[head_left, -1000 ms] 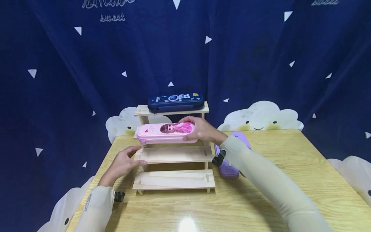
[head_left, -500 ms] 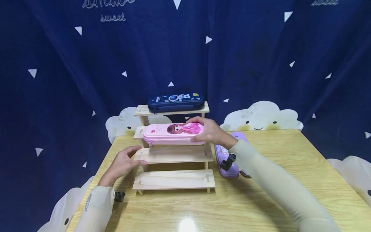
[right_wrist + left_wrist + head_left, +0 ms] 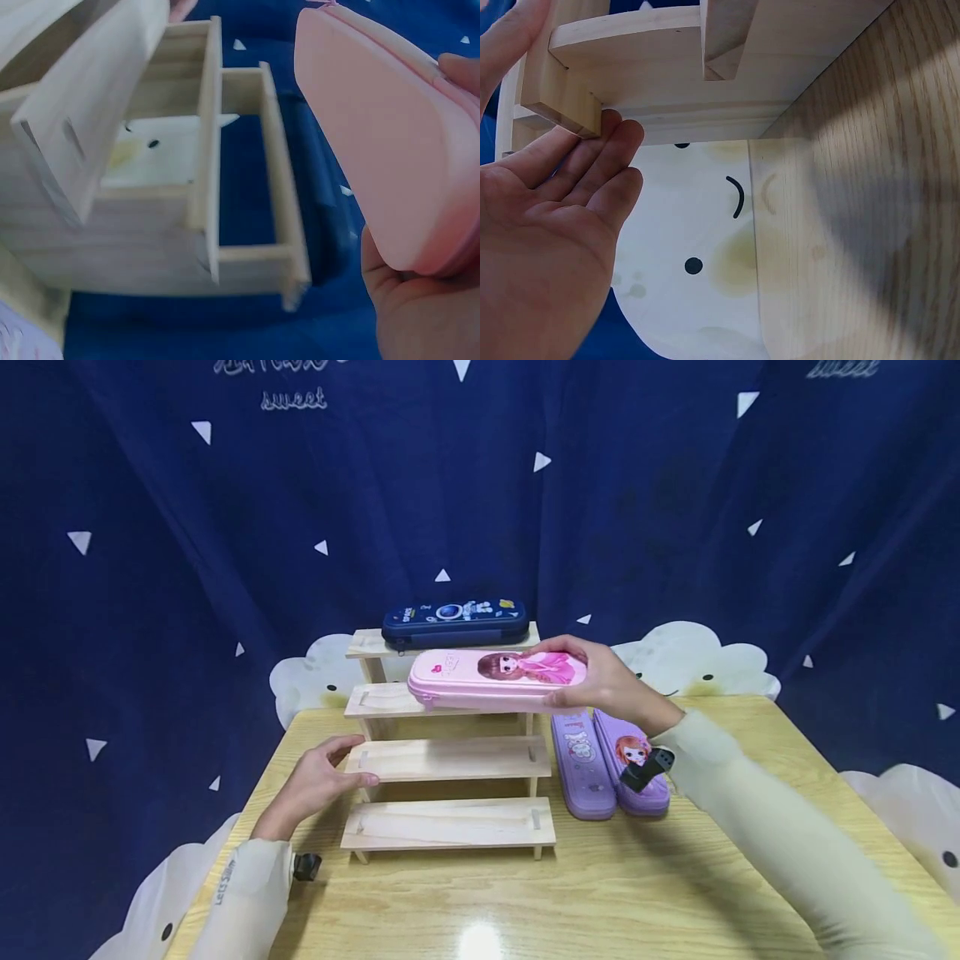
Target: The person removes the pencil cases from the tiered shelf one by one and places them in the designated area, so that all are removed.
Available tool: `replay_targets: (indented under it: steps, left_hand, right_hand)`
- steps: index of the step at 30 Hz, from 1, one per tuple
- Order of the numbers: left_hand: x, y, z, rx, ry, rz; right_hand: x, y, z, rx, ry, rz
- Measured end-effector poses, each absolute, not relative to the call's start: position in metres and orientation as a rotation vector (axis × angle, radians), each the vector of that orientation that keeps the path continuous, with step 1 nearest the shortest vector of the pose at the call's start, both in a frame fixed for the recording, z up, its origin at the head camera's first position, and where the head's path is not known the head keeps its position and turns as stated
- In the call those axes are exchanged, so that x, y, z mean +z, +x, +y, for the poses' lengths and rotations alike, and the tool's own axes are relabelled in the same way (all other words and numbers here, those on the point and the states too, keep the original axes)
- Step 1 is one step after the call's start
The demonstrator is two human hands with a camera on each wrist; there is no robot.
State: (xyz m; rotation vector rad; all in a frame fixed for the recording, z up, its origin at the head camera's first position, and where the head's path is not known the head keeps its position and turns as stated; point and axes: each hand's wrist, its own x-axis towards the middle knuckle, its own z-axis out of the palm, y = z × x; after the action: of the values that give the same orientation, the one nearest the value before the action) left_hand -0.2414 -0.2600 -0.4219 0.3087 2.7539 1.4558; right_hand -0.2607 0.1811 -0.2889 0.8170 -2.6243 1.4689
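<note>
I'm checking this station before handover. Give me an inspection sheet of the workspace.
Surface: wood-grain table.
Job's things: four-tier wooden rack; navy astronaut pencil case on its top tier; pink girl-print pencil case, off the rack; two purple pencil cases on the table, right of the rack.
Clutter: nothing seen.
Grips: right grip holds the pink case's right end; left grip holds the rack's left side.
Cables: nothing seen.
Surroundings: dark blue curtain with white triangles; white cloud shapes behind the table.

A pink pencil case [image 3: 498, 680] is printed with a brown-haired girl, a navy case [image 3: 454, 624] at the back edge of the pale rack [image 3: 450, 760] with an astronaut, and the dark-blue curtain [image 3: 652, 518] with white triangles.
</note>
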Motion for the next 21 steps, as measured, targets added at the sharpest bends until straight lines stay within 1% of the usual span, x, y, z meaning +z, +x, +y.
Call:
replay_targets:
  steps: [9, 21]
  left_hand:
    - [-0.422, -0.24, -0.262, 1.445, 0.274, 2.746]
    - [-0.424, -0.243, -0.262, 1.481, 0.311, 2.732]
  right_hand:
    - [-0.263, -0.243, 0.219, 1.39, 0.596, -2.602]
    - [-0.257, -0.235, 0.272, 1.348, 0.46, -2.448]
